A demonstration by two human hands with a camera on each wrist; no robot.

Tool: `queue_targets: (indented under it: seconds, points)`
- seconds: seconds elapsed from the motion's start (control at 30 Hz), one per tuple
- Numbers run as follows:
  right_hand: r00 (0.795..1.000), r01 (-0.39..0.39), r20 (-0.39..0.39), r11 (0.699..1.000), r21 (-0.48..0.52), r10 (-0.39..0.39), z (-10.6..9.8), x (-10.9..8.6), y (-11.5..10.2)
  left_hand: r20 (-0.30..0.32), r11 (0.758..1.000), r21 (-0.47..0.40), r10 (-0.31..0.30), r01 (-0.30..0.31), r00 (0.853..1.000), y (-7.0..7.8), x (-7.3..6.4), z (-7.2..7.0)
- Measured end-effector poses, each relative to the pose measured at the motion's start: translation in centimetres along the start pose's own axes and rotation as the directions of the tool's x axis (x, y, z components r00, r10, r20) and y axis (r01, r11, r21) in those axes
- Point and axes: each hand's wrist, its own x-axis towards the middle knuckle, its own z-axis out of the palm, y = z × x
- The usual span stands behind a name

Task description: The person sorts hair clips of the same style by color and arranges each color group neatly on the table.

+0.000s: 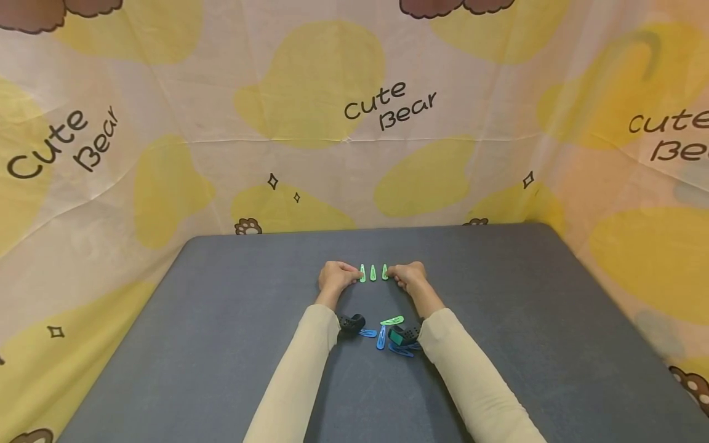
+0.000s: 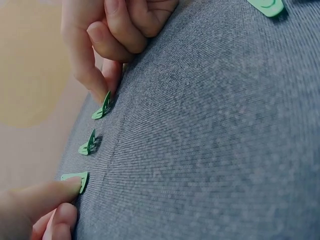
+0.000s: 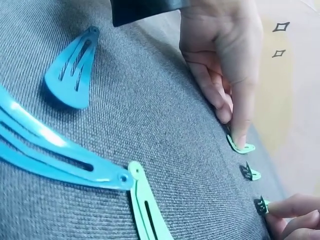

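Three green snap hair clips lie in a row across the table, the middle one [image 1: 373, 272] untouched. My left hand [image 1: 339, 275] is at the left end of the row, its fingertips on the left green clip [image 2: 83, 179]. At the right end, my right hand [image 1: 408, 275] pinches the right green clip [image 2: 101, 111] between thumb and index finger, its other fingers curled. A loose green clip [image 1: 392, 320] lies nearer, its narrow end against a blue hair clip [image 1: 381, 338], also visible in the right wrist view.
Another blue clip [image 1: 368, 333] lies by the left wrist, and more blue clips [image 1: 401, 349] lie partly hidden under the right wrist. Black wrist devices [image 1: 351, 324] sit on both wrists. Behind the grey table [image 1: 221, 344] hangs a printed curtain [image 1: 310, 80].
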Motion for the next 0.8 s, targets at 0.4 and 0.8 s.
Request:
queue_targets:
  seconds: [0.4,0.8]
  points:
    - [0.991,0.059,0.121,0.997,-0.046,-0.053,-0.9,-0.9,0.0,-0.001,1.0,0.002,0.012,-0.012,1.0,0.1,0.0,0.0]
    - [0.974,0.135,0.2,0.983,-0.126,-0.108,-1.5,-2.6,0.7,-0.003,1.0,0.006,0.006,-0.006,1.0,0.1,0.0,-0.1]
